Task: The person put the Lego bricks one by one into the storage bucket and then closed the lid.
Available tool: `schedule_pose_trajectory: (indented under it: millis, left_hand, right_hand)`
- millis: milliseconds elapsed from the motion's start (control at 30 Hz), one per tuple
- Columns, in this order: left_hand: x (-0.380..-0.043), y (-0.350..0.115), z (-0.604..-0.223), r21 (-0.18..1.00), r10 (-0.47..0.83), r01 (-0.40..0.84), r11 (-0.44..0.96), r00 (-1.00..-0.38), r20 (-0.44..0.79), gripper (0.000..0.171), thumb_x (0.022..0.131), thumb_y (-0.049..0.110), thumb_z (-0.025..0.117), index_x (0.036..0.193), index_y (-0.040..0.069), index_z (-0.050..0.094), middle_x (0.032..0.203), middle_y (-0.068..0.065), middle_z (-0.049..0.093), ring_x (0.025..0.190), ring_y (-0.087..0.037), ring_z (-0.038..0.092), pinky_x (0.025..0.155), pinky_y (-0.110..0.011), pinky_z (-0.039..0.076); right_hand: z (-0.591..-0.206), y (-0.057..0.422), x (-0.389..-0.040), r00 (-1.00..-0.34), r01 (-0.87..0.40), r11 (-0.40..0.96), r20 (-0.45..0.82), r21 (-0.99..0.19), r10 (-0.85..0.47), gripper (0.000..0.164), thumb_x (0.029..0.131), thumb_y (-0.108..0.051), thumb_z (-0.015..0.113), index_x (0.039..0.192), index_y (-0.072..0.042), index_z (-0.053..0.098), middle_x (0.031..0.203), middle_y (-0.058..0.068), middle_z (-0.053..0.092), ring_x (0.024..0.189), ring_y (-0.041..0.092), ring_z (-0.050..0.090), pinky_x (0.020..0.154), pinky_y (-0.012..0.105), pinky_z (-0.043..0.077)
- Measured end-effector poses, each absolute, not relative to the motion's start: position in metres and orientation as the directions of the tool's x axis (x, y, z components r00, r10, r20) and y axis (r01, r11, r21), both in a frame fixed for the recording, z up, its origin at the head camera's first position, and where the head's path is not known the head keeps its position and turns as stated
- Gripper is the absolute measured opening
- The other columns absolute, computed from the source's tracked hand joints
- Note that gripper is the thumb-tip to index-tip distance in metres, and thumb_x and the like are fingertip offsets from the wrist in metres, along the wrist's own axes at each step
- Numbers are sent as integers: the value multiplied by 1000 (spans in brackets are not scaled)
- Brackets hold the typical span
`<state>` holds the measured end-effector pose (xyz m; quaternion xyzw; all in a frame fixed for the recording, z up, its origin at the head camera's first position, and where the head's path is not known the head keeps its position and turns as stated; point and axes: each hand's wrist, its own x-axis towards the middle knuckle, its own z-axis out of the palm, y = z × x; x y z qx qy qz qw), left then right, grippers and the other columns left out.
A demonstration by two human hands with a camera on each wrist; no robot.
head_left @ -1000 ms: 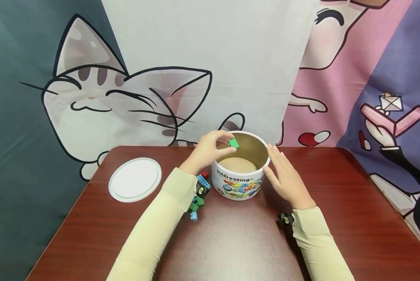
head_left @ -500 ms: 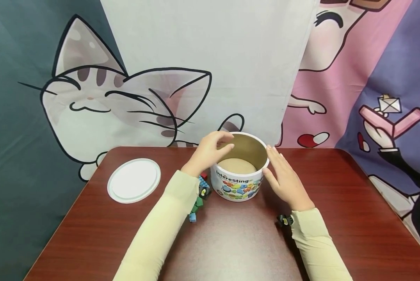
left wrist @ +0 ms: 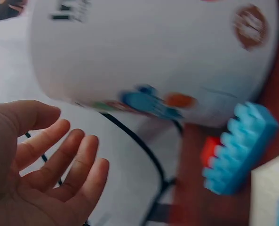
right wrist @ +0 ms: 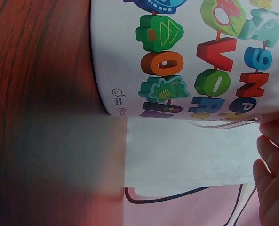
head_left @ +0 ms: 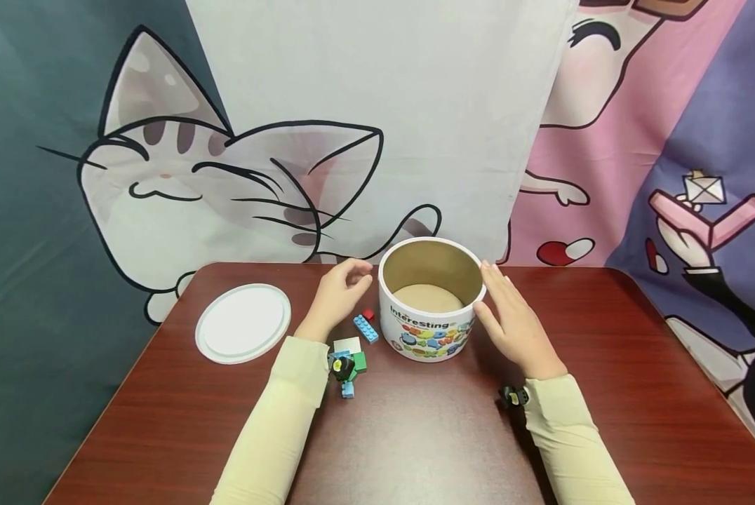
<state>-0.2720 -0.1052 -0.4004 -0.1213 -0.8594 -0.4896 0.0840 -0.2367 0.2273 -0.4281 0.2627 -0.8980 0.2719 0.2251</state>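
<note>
A round white bucket (head_left: 420,345) printed with "Interesting" and coloured shapes stands upright near the table's back edge, its top uncovered. To its left, my left hand (head_left: 338,296) hovers with loosely bent fingers and nothing in them; the left wrist view shows its bare palm (left wrist: 50,188). My right hand (head_left: 516,326) rests straight fingers against the bucket's right rim. Below my left hand lie building bricks: a long blue brick (head_left: 365,328), a small red brick (head_left: 368,314), a white brick (head_left: 347,344), a green brick (head_left: 360,362) and a small blue brick (head_left: 348,390). The left wrist camera partly hides this pile.
A white round lid (head_left: 243,324) lies flat at the left of the brown table (head_left: 428,435). Behind the table hangs a cartoon cat backdrop (head_left: 459,140), close beyond the bucket.
A green brick pinched by my left hand over the bucket was let go and left its fingers. The left hand then moved left, off the bucket. My right hand stayed at the rim.
</note>
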Motion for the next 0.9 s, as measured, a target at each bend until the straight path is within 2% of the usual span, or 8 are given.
schedule_pose_trajectory:
  millis: [200,467,900]
  left_hand:
    - [-279,-114,-430,804,144,180,567,-982,119,26,97,13,65,122,4,67,120,-14,69,111,-29,67,99,-45,52]
    - [-284,-116,-440,761,192,102,641,-981,-30,28,95,14,69,121,3,67,113,-13,69,107,-28,64,95,-44,52]
    - [-287,-108,-447,683,229,118,721,-971,-74,23,89,10,77,110,3,70,98,-8,69,94,-22,63,88,-37,54]
  right_hand:
    - [-429,227,-236,-759,-597,707,555,-380,-342,63,102,-27,58,155,0,36,161,18,34,150,32,30,124,32,13]
    - [-426,226,-234,-762,-593,705,553,-389,-337,63,102,-26,59,155,0,37,160,18,35,150,32,30,124,32,14]
    - [-427,227,-235,-781,-574,716,527,-397,-335,65,102,-30,59,156,-2,35,162,15,33,151,32,28,124,31,12]
